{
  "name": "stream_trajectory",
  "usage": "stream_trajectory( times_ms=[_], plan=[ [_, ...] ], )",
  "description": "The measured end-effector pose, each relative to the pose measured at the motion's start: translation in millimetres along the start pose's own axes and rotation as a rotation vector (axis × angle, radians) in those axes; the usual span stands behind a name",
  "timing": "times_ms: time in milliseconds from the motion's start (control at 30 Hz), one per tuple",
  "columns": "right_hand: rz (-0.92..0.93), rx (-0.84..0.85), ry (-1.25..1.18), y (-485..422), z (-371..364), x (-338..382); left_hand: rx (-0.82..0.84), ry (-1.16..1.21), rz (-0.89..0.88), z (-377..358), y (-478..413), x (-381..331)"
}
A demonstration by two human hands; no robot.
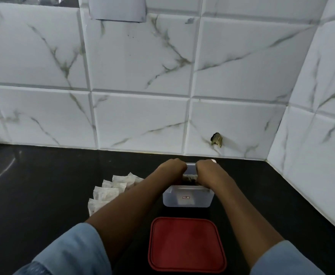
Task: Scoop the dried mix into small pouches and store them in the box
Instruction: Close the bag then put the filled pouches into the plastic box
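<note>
Black polished counter [43, 185] against a wall of white, grey-veined tiles [142, 56], meeting a second tiled wall in the corner at right. Near the back of the counter, a frosted plastic box [172, 199], open-topped, with a small red-and-white sticker [186, 197] on its near wall.

Above the box, both hands: left hand [173, 167] over the far left rim, right hand [207, 170] over the far right rim. Backs turned to the camera, knuckles bent, fingers curled down and away out of sight. Impossible to tell what either hand grasps, if anything.

Between the two wrists, just inside the box, a crumpled pale lump [189, 178] flecked with brown, pouch or loose mix not clear. Beside the right knuckles, a small white rounded tip [213, 160], too little showing to identify.

Left of the box, partly under the left forearm, a fanned row of small white pouches [111, 188], overlapping one another, flat on the counter, outside the box. In front of the box, nearer the camera and apart from it, a red square lid [186, 244] with rounded corners, lying flat.

Light-blue sleeves [73, 251] pushed back on both forearms. Low on the wall behind the box, a ragged hole [216, 139] in one tile. At the top edge, a grey sheet [117, 8] on the wall.
</note>
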State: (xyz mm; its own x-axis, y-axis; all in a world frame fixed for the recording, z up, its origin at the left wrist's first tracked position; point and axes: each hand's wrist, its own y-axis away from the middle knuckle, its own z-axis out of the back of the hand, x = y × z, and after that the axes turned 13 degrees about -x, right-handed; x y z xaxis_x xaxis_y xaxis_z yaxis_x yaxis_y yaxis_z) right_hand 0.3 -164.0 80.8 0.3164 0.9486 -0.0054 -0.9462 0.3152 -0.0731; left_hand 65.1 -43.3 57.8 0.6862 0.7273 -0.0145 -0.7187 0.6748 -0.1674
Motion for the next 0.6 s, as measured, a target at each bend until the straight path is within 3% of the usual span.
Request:
stream_trajectory(
  times_ms=[133,200,467,600],
  plan=[
    [0.071,-0.110,0.023,5.2,13.5,-5.0,-0.144,-0.074,-0.074,2.6,1.5,7.5],
    [0.085,-0.075,-0.003,8.2,19.1,-4.7,-0.253,-0.177,-0.091,-0.9,-1.4,13.3],
    [0.083,0.206,0.026,11.4,24.6,5.9,0.040,-0.117,0.247,-6.8,-20.4,36.5],
    [0.083,0.285,-0.034,9.6,16.3,6.7,0.079,-0.153,0.284,-9.0,-21.0,30.3]
  ],
)
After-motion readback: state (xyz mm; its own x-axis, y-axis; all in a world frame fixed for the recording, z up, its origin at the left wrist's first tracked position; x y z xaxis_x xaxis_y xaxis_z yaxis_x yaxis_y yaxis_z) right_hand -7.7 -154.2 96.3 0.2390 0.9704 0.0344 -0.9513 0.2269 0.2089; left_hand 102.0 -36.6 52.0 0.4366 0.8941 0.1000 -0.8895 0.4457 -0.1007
